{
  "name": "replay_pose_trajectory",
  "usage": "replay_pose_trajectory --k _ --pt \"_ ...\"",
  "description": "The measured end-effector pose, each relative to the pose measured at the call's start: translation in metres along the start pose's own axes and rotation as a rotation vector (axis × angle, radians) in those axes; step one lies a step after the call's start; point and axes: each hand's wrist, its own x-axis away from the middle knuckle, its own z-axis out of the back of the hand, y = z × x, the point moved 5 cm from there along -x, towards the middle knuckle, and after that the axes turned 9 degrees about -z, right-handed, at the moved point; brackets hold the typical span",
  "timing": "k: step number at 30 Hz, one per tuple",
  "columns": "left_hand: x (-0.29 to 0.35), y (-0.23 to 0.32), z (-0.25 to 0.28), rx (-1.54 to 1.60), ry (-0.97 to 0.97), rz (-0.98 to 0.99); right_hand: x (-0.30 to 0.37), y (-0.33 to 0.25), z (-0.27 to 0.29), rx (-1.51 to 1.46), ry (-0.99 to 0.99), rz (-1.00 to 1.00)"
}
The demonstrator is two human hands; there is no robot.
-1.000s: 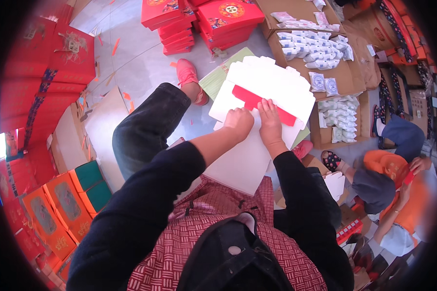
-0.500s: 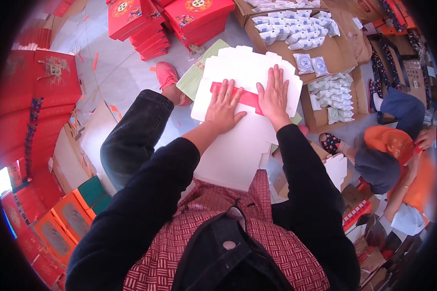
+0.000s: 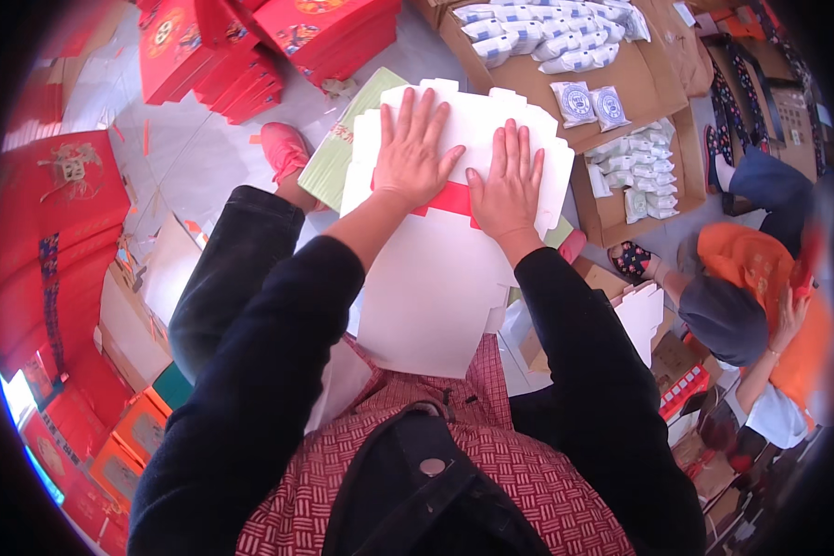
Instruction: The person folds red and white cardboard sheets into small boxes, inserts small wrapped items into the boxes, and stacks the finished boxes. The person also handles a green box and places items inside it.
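Note:
A flat white cardboard blank [image 3: 426,301] with tabbed edges lies in front of me, its near end reaching my patterned apron. A red strip [image 3: 451,198] runs across its middle, partly hidden by my hands. My left hand [image 3: 413,156] rests flat on the far part of the blank, fingers spread, its heel by the strip. Palm down, my right hand [image 3: 508,190] presses on the right side, covering that end of the strip. From under the blank sticks out a light green flat piece [image 3: 347,139].
Red boxes are stacked at far left [image 3: 329,42] and left [image 3: 74,185]. At far right, cardboard cartons hold blue-and-white packets [image 3: 565,37] and pale green packets [image 3: 635,171]. A co-worker in an orange top [image 3: 797,361] sits at the right.
My left hand has moved forward off the strip onto the white far part. My right hand still lies flat at the right side. The view has shifted slightly.

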Motion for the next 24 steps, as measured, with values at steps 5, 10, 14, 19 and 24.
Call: replay_pose_trajectory --k 5,10,14,19,24 --pt "0.005 0.001 0.0 0.054 0.047 -0.004 0.006 0.001 0.0 -0.02 0.008 -0.008" --pt "0.015 -0.017 0.032 0.431 -0.05 -0.116 -0.001 0.05 0.038 -0.809 0.232 -0.195" --pt "0.036 0.003 0.064 0.328 -0.359 -0.328 0.056 0.121 0.095 -0.658 0.347 -0.531" --pt "0.011 -0.02 0.032 0.302 -0.36 -0.089 0.178 0.141 0.039 -1.095 -0.128 -0.831" --pt "0.034 -0.057 0.067 0.457 -0.134 0.253 0.251 0.1 0.062 -0.826 0.247 -0.782"
